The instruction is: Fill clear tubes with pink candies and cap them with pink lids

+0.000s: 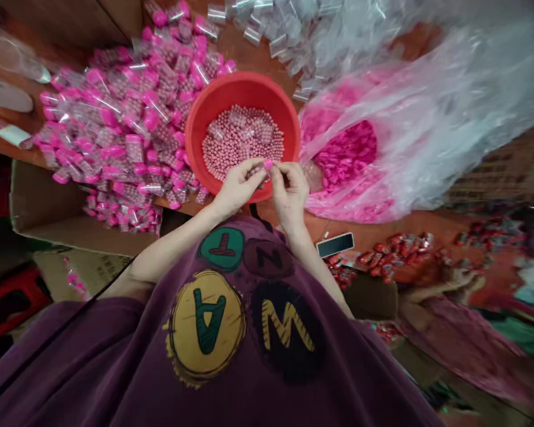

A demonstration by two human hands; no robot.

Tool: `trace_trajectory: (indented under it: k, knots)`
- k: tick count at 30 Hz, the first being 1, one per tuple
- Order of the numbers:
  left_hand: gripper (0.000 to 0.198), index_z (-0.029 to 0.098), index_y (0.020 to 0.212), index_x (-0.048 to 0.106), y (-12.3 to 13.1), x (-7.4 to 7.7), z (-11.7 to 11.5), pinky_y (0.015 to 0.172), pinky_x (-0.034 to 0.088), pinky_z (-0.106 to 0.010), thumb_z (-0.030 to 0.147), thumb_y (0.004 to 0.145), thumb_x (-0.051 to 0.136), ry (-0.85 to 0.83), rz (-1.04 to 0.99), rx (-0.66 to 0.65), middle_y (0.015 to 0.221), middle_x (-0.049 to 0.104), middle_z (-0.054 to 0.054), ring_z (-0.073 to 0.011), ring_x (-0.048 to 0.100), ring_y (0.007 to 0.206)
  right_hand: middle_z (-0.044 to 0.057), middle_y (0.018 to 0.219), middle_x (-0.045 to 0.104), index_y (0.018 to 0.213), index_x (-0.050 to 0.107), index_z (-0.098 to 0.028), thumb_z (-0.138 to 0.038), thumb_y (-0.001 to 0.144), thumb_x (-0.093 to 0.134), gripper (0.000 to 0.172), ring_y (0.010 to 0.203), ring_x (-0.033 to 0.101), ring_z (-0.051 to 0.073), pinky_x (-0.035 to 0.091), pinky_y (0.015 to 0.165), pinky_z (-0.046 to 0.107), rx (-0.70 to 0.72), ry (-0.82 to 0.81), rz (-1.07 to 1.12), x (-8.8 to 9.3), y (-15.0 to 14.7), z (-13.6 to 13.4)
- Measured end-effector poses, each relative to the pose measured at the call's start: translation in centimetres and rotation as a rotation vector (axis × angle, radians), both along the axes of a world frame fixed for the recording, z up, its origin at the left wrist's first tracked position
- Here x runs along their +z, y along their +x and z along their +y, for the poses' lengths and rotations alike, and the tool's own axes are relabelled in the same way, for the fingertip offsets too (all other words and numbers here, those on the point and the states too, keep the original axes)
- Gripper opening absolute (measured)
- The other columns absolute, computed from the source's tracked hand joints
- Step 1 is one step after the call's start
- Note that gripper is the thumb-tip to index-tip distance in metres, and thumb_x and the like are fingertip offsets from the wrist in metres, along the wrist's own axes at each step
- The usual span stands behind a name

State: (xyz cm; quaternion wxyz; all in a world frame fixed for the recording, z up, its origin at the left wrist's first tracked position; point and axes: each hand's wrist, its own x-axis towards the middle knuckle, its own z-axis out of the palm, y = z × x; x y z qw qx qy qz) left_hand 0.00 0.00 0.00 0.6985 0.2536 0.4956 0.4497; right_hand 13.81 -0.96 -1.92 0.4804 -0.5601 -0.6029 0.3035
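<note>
Over the near rim of a red bowl [244, 88] full of small pink balls [238, 145], my two hands meet. My left hand [237, 188] is closed around a small clear tube filled with pink balls [257, 172]. My right hand [289, 188] pinches a pink cap [268, 163] at the tube's top. Both hands touch each other at the fingertips.
A big heap of filled, pink-capped tubes [124, 130] lies left of the bowl. Empty clear tubes [267, 29] lie behind it. A clear plastic bag of loose pink caps [347, 157] sits to the right. A phone [335, 244] and red wrapped items [391, 249] lie at the near right, with cardboard boxes [44, 207] at the left.
</note>
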Motion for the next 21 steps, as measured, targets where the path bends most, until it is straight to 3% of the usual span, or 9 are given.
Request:
trace_trajectory:
  k: [6,10,12,15,17,21]
  knots:
    - [0.015,0.018,0.1,0.074,0.3,-0.1,0.0,0.059,0.046,-0.017,0.029,0.092,0.082,-0.028,-0.131,0.052,0.078,0.065,0.002,-0.0059,0.057,0.065,0.005,0.108,0.073,0.121,0.073,-0.028,-0.042,0.112,0.047,0.03,0.104,0.07,0.019,0.062,0.094,0.041,0.09,0.045,-0.111,0.2,0.0,0.2]
    - [0.019,0.019,0.1,0.075,-0.3,0.7,0.6,0.058,0.045,-0.019,0.031,0.088,0.084,-0.037,-0.137,0.031,0.078,0.065,0.002,-0.0064,0.056,0.063,0.007,0.123,0.072,0.134,0.07,-0.03,-0.049,0.11,0.05,0.037,0.114,0.069,0.022,0.061,0.103,0.047,0.239,-0.01,-0.008,0.7,1.2,0.2]
    - [0.022,0.018,0.098,0.076,-0.8,1.0,0.8,0.056,0.044,-0.02,0.034,0.085,0.085,-0.057,-0.12,-0.012,0.077,0.067,0.001,-0.007,0.057,0.061,0.006,0.128,0.071,0.144,0.064,-0.033,-0.054,0.108,0.053,0.043,0.11,0.07,0.021,0.063,0.1,0.046,0.239,-0.073,0.105,0.6,1.4,0.2]
    - [0.03,0.016,0.093,0.076,-1.2,1.3,0.5,0.056,0.044,-0.022,0.039,0.078,0.09,-0.069,-0.101,-0.131,0.071,0.067,0.001,-0.0075,0.056,0.058,0.006,0.122,0.071,0.152,0.055,-0.035,-0.063,0.105,0.053,0.054,0.094,0.071,0.019,0.066,0.085,0.041,0.064,-0.148,0.26,0.0,1.0,0.6]
    - [0.035,0.015,0.094,0.077,-1.1,1.4,0.1,0.056,0.044,-0.022,0.041,0.075,0.092,-0.065,-0.104,-0.218,0.072,0.068,0.0,-0.0075,0.056,0.057,0.006,0.116,0.072,0.148,0.058,-0.033,-0.072,0.106,0.043,0.059,0.092,0.071,0.019,0.066,0.082,0.041,0.006,-0.203,0.329,-0.5,0.4,1.0]
    - [0.035,0.015,0.092,0.077,-0.9,1.8,-0.3,0.052,0.037,-0.022,0.045,0.079,0.089,-0.005,-0.049,-0.337,0.07,0.065,0.0,-0.0066,0.052,0.055,0.008,0.107,0.076,0.141,0.065,-0.029,-0.089,0.099,0.017,0.087,0.097,0.075,0.022,0.068,0.081,0.039,0.205,-0.462,0.523,-1.1,-0.7,1.6]
